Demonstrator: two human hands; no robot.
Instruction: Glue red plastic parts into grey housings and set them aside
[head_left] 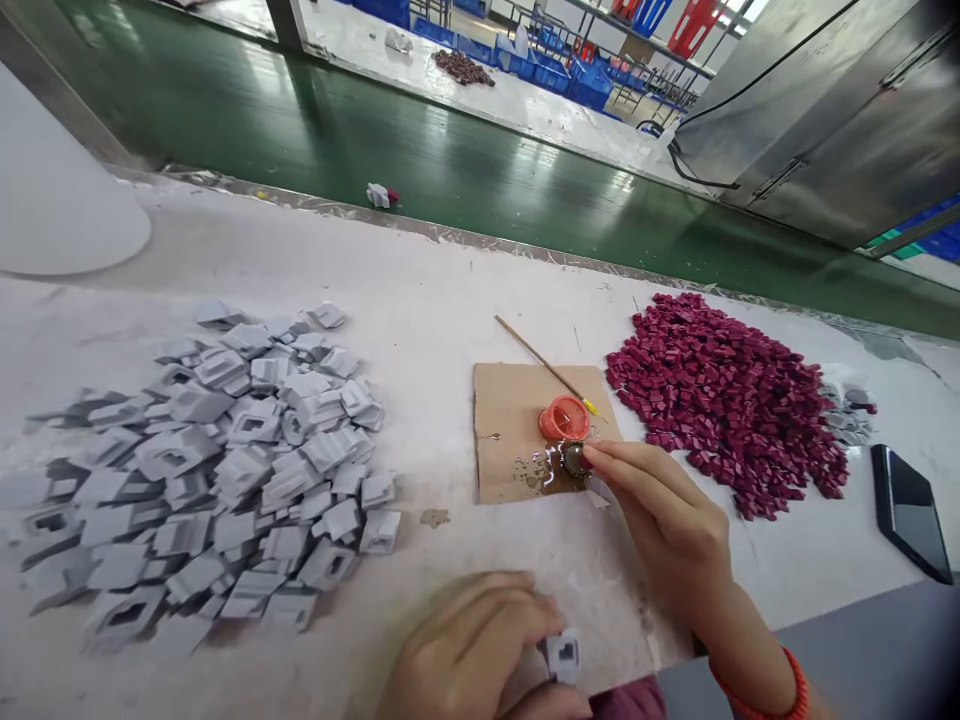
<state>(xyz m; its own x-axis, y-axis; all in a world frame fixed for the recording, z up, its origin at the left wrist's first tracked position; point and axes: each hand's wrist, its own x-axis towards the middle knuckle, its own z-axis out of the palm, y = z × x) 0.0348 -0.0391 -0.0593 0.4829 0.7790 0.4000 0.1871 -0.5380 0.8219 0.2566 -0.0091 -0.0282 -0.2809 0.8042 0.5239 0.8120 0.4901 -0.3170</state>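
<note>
My left hand (pixel 480 645), low in the middle, is closed on a small light-grey plastic part (pixel 564 655) with a square opening. My right hand (pixel 667 510) has its fingers pinched together at the edge of a small dark round container (pixel 575 460). What the fingertips hold, if anything, is hidden. The container sits on a cardboard square (pixel 499 400) with a wet patch. An orange-red cup (pixel 564 419) stands right behind it. A thin brown stick (pixel 536 352) with a yellow end lies across the cardboard's back edge.
Many grey plastic parts (pixel 247 450) are heaped on the left. Small dark-red pieces (pixel 727 400) form a pile on the right, with a black phone (pixel 910 515) beyond. A green conveyor belt (pixel 450 150) runs behind the table, carrying a grey-and-red piece (pixel 381 196).
</note>
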